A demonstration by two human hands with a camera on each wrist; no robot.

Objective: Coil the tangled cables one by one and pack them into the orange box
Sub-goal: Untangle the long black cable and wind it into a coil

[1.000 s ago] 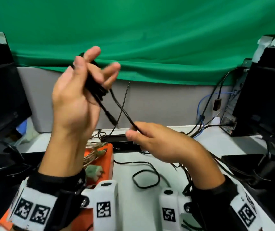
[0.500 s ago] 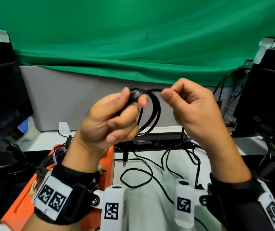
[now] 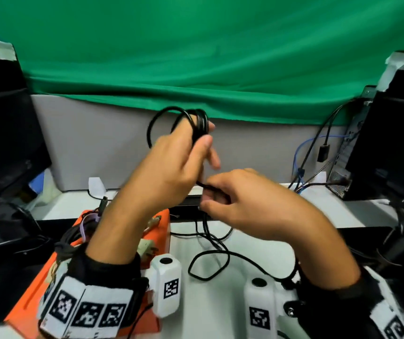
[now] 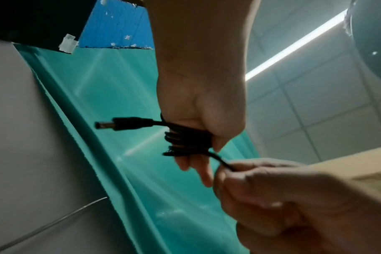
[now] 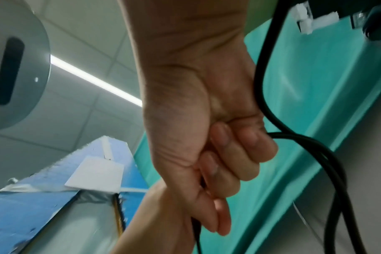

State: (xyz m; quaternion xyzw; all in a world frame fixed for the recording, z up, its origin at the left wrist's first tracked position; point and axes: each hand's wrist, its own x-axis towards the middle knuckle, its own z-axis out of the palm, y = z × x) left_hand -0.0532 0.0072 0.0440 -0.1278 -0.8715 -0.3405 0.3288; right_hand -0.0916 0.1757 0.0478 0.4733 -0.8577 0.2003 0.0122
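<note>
Head view shows the left hand [image 3: 171, 165] raised over the desk [image 3: 245, 241], fingers and thumb curled round a bundle of black cable [image 3: 197, 123] loops, likely held high so the slack hangs free for winding. The plug [image 4: 124, 124] sticks out beside the palm, kept clear of the turns. Just below, the right hand [image 3: 250, 201] pinches the running strand, apparently feeding it with tension. The uncoiled rest trails on the desk. The box [image 3: 25, 311] sits lower left, already holding other cables.

surface: white table [image 3: 220, 311] | on it: orange box [image 3: 28, 307], loose black cable [image 3: 208, 265], black bar [image 3: 186, 211]
</note>
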